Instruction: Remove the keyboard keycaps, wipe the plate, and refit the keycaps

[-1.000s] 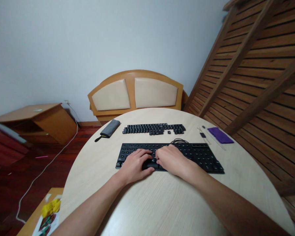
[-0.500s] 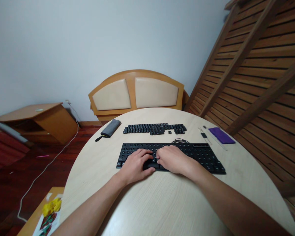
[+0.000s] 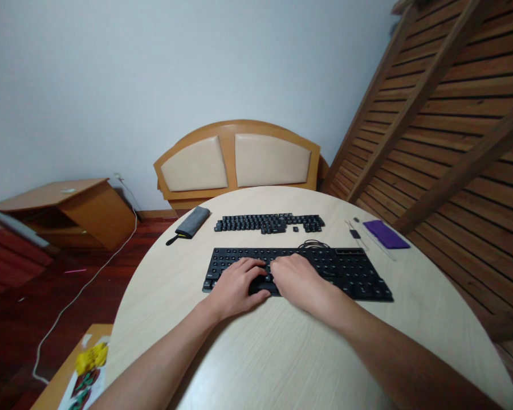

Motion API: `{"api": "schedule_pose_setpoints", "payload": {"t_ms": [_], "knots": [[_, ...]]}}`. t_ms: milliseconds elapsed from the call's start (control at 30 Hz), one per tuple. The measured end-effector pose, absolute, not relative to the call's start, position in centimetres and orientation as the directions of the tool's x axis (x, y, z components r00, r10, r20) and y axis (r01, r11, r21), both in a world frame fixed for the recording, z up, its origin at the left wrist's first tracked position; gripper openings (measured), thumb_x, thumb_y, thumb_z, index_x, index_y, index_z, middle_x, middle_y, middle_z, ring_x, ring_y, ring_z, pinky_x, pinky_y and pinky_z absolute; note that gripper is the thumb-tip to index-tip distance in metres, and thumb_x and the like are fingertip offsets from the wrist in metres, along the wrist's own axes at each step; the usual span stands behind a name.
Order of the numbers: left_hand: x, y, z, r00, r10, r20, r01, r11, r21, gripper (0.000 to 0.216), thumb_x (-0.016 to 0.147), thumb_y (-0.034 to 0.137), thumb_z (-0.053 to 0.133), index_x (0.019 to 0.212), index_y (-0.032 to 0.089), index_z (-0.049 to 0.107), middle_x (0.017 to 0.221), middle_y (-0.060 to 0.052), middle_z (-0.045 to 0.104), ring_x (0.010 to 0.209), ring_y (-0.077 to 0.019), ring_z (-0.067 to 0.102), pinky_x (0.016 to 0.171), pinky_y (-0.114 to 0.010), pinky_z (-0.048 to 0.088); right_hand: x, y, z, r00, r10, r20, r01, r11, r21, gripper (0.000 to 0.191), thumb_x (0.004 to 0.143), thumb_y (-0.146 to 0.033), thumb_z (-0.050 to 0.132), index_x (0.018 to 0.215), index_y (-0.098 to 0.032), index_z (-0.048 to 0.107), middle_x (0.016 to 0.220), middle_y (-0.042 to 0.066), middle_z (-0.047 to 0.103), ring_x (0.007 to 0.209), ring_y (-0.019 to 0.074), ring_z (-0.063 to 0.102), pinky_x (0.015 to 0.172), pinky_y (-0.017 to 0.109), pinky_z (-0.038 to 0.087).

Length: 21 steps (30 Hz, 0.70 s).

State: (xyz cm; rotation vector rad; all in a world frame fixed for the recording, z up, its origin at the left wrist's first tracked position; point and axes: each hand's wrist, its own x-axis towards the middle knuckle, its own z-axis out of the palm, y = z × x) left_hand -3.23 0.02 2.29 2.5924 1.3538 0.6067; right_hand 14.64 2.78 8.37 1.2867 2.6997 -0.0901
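A black keyboard (image 3: 359, 279) lies across the table in front of me, with most of its keycaps off and small sockets showing. My left hand (image 3: 239, 285) rests on its left half, fingers apart, with the thumb along the front edge. Close beside it, my right hand (image 3: 294, 279) is closed over the middle of the keyboard, its fingertips bent down and hidden. What they grip, if anything, I cannot make out. Behind the keyboard, loose black keycaps (image 3: 250, 222) are laid out in rows, and a single keycap (image 3: 295, 229) sits apart in a gap among them.
A grey pouch (image 3: 192, 223) lies at the table's far left. To the right are a purple cloth (image 3: 385, 234) and a small dark item with a thin cord (image 3: 354, 234). The keyboard's coiled cable (image 3: 313, 244) bunches behind it. The round table's edge (image 3: 130, 285) curves around.
My right hand has shifted very slightly left and its wrist has turned a little. My left hand stays in place on the keyboard.
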Motion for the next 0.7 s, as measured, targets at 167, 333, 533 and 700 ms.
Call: {"api": "schedule_pose_setpoints", "payload": {"t_ms": [167, 333, 533, 700], "knots": [[-3.32, 0.03, 2.23, 0.509, 0.814, 0.280, 0.752, -0.579, 0.315, 0.031, 0.086, 0.036, 0.070, 0.113, 0.023, 0.065, 0.130, -0.008, 0.064, 0.119, -0.0284, 0.058, 0.103, -0.046, 0.050, 14.97, 3.12, 8.27, -0.616, 0.771, -0.163, 0.783, 0.622, -0.012, 0.025, 0.092, -0.013, 0.055, 0.105, -0.009, 0.075, 0.103, 0.021, 0.076, 0.097, 0.0312, 0.073, 0.081, 0.033, 0.054], [-3.20, -0.05, 2.54, 0.503, 0.818, 0.279, 0.756, -0.572, 0.318, 0.031, 0.084, 0.035, 0.072, 0.112, 0.023, 0.065, 0.130, -0.007, 0.064, 0.119, -0.0282, 0.058, 0.103, -0.046, 0.050, 15.44, 3.53, 8.89, -0.601, 0.775, -0.194, 0.797, 0.597, -0.088, 0.022, 0.092, -0.018, 0.058, 0.104, -0.013, 0.075, 0.105, 0.017, 0.076, 0.101, 0.0313, 0.072, 0.083, 0.034, 0.053], [-3.16, -0.04, 2.48, 0.503, 0.821, 0.271, 0.757, -0.570, 0.320, 0.030, 0.085, 0.035, 0.070, 0.112, 0.022, 0.065, 0.130, -0.008, 0.064, 0.120, -0.0284, 0.058, 0.104, -0.046, 0.049, 15.29, 3.57, 8.63, -0.602, 0.776, -0.188, 0.797, 0.597, -0.087, 0.020, 0.091, -0.018, 0.060, 0.102, -0.012, 0.076, 0.101, 0.018, 0.076, 0.099, 0.0318, 0.073, 0.082, 0.034, 0.054], [-3.23, -0.01, 2.26, 0.508, 0.819, 0.265, 0.758, -0.572, 0.313, 0.030, 0.087, 0.036, 0.069, 0.113, 0.022, 0.064, 0.131, -0.008, 0.063, 0.120, -0.0283, 0.058, 0.104, -0.045, 0.049, 15.06, 3.47, 8.20, -0.616, 0.769, -0.171, 0.784, 0.620, -0.036, 0.025, 0.092, -0.015, 0.057, 0.108, -0.008, 0.074, 0.103, 0.021, 0.075, 0.098, 0.0331, 0.073, 0.081, 0.035, 0.055]]}}
